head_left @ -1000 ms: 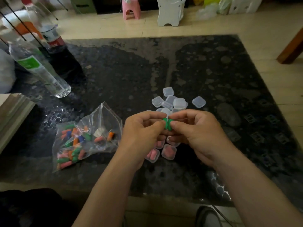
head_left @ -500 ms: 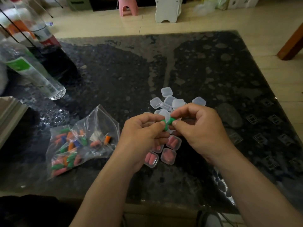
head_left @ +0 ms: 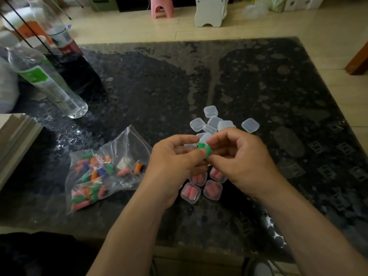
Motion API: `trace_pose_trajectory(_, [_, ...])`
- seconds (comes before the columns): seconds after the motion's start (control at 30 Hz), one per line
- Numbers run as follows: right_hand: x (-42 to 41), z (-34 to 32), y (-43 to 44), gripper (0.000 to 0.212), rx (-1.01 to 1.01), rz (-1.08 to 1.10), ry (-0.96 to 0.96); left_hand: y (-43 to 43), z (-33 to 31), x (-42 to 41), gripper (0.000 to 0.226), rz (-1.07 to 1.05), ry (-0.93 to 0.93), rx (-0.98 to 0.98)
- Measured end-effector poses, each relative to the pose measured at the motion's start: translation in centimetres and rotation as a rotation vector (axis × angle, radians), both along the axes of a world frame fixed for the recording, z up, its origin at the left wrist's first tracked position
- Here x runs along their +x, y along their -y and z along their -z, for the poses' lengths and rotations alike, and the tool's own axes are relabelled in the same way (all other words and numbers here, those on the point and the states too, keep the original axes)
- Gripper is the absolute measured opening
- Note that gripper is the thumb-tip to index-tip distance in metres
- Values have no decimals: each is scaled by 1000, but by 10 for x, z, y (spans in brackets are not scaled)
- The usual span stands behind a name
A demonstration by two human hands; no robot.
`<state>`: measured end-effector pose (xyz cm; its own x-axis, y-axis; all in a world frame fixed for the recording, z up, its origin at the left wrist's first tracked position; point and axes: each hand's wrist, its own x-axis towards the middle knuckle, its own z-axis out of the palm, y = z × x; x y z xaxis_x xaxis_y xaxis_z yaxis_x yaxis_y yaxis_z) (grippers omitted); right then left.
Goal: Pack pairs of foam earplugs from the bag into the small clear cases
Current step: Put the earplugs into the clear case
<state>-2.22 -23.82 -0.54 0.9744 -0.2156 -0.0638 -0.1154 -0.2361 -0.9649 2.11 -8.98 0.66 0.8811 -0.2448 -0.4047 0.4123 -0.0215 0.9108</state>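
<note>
Two green earplugs (head_left: 204, 151), roughly upright, between left hand (head_left: 175, 159) and right hand (head_left: 246, 156)

Bag (head_left: 107, 170) lies on table (head_left: 159, 86). Right of bag: left hand (head_left: 175, 159), then right hand (head_left: 241, 158), meeting on earplug pair (head_left: 204, 150) (both pinch it), filled cases (head_left: 201, 188) under them. Empty cases (head_left: 212, 116) behind-right of bag; bottle (head_left: 45, 80) behind-left; paper stack (head_left: 16, 136) left.
</note>
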Motion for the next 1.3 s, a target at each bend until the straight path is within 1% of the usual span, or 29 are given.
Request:
trace_pose_trajectory(0.07, [1, 0, 0, 39, 10, -13, -21, 0, 0, 1, 31, -2, 17, 33])
trace_pose_trajectory(0.13, [0, 0, 2, 38, 65, 16, -49, -1, -2, 1, 34, 26, 46, 84])
trace_pose_trajectory(0.23, [0, -2, 5, 23, 174, 36, -120, 0, -5, 0, 35, 114, 106, 182])
trace_pose_trajectory(0.3, [0, -3, 7, 15, 200, 13, -154, 2, -5, -1, 35, 165, 160, 256])
trace_pose_trajectory(0.43, [-2, -6, 11, 9, 288, 70, -195, 6, -3, 0, 34, 252, 263, 345])
trace_pose_trajectory(0.5, [-1, -7, 15, 9, 318, 174, -190, 5, -4, 4, 30, 195, 312, 361])
trace_pose_trajectory(0.6, [0, -6, 23, 11, 341, 310, -172, 2, -3, 14, 25, 43, 380, 381])
trace_pose_trajectory(0.67, [-1, -6, 27, 12, 355, 357, -162, 3, 2, 16, 27, 23, 461, 480])
trace_pose_trajectory(0.77, [-2, -6, 32, 11, 358, 402, -153, 10, 12, 13, 19, 133, 590, 683])
trace_pose_trajectory(0.87, [-2, -8, 33, 13, 372, 411, -142, 18, 21, 11, 38, 271, 714, 895])
trace_pose_trajectory(0.93, [-2, -9, 34, 13, 374, 411, -146, 23, 23, 12, 46, 304, 769, 961])
trace_pose_trajectory(1.03, [-4, -9, 35, 12, 381, 400, -166, 30, 27, 13, 50, 330, 766, 1041])
trace_pose_trajectory(1.17, [-7, -9, 36, 15, 366, 386, -183, 37, 34, 14, 46, 297, 743, 1045])
trace_pose_trajectory(1.23, [-8, -9, 37, 18, 374, 401, -193, 38, 36, 13, 40, 250, 754, 973])
trace_pose_trajectory(1.3, [-10, -9, 38, 19, 401, 421, -218, 39, 33, 11, 37, 194, 741, 846])
